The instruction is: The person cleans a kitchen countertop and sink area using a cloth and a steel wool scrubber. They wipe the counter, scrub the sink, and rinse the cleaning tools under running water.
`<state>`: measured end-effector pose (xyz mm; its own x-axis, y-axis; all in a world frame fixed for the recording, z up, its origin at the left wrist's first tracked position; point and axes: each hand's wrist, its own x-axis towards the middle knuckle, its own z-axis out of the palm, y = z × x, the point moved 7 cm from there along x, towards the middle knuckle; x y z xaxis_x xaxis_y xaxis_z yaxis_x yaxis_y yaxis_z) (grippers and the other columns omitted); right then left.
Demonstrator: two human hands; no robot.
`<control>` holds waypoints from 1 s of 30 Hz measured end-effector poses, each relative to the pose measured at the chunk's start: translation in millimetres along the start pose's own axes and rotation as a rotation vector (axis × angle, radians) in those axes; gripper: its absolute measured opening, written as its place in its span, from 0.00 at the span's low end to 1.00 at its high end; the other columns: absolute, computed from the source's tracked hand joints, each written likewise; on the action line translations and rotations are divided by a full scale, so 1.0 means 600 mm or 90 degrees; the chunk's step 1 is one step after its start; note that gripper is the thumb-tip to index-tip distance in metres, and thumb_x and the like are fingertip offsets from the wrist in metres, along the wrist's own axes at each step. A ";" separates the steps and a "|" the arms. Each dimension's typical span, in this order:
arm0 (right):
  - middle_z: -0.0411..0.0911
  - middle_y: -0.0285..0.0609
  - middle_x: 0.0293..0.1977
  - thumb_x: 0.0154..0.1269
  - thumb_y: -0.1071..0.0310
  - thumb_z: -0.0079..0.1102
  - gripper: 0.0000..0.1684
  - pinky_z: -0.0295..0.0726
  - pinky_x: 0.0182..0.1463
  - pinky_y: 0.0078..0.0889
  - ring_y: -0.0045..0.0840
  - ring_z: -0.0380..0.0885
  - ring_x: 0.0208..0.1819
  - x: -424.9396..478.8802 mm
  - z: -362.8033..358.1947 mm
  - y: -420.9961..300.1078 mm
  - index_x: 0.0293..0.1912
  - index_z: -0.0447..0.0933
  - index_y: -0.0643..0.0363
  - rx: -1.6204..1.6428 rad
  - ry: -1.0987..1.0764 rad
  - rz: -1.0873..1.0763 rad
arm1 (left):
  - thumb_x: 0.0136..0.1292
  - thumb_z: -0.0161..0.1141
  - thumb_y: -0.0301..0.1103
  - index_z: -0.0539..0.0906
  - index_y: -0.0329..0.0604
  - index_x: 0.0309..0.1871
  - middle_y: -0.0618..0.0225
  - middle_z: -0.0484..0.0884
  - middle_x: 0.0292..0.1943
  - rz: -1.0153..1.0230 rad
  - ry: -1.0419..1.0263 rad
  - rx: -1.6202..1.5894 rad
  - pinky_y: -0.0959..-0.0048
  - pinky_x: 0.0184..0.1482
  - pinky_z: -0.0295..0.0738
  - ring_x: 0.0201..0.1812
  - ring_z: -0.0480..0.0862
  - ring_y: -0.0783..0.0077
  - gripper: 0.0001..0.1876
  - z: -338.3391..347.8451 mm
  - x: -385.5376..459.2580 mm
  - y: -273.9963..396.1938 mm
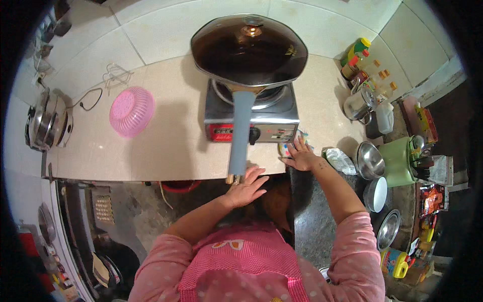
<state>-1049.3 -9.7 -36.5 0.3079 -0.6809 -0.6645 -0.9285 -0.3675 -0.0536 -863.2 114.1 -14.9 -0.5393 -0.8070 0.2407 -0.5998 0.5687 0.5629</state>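
My right hand (300, 156) lies flat with spread fingers on a white cloth with coloured dots (285, 150), beside the front right corner of a gas stove (277, 130). Over the burner is a lidded pan (249, 56). Its dark glass lid reflects a light, and its grey-blue handle (241, 132) points toward me. My left hand (247, 188) is at the counter's front edge, fingers apart, with nothing seen in it. It is near the handle's metal end; whether they touch I cannot tell.
A pink plastic colander (132, 111) rests upside down on the tiled counter (166, 151), left of the stove. Bottles (354, 64) and a steel jug (360, 104) stand back right. Steel bowls (371, 160) and a green utensil container (396, 162) line the dark right-hand counter (313, 226).
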 end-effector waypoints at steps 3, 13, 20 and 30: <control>0.27 0.56 0.74 0.63 0.26 0.36 0.55 0.34 0.74 0.55 0.51 0.25 0.75 -0.001 0.008 -0.055 0.75 0.37 0.52 0.051 0.000 0.009 | 0.60 0.63 0.40 0.76 0.45 0.57 0.59 0.67 0.62 -0.023 0.006 0.032 0.52 0.66 0.58 0.66 0.63 0.52 0.23 -0.051 -0.072 -0.014; 0.18 0.59 0.73 0.59 0.24 0.41 0.64 0.22 0.72 0.61 0.56 0.14 0.73 0.042 0.035 -0.417 0.74 0.30 0.61 0.054 0.039 0.015 | 0.57 0.63 0.33 0.78 0.43 0.52 0.59 0.72 0.59 -0.219 0.242 0.017 0.54 0.64 0.59 0.64 0.65 0.51 0.18 -0.212 -0.364 -0.148; 0.19 0.59 0.73 0.63 0.28 0.37 0.57 0.22 0.72 0.61 0.55 0.16 0.73 0.095 0.017 -0.696 0.74 0.34 0.58 0.051 0.108 -0.150 | 0.57 0.63 0.31 0.77 0.45 0.51 0.61 0.71 0.58 -0.282 0.300 0.045 0.54 0.65 0.59 0.63 0.65 0.51 0.18 -0.283 -0.480 -0.207; 0.29 0.52 0.75 0.66 0.33 0.38 0.45 0.29 0.70 0.68 0.54 0.27 0.75 0.169 -0.041 -0.668 0.74 0.45 0.44 0.119 0.296 -0.018 | 0.60 0.60 0.33 0.73 0.42 0.57 0.58 0.66 0.62 -0.453 0.408 0.211 0.49 0.67 0.51 0.66 0.60 0.50 0.21 -0.429 -0.472 -0.395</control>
<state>-641.1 52.8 -63.9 0.3546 -0.8978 -0.2612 -0.9264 -0.2994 -0.2284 -415.7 166.9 -13.0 0.3677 -0.8537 0.3688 -0.8445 -0.1405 0.5169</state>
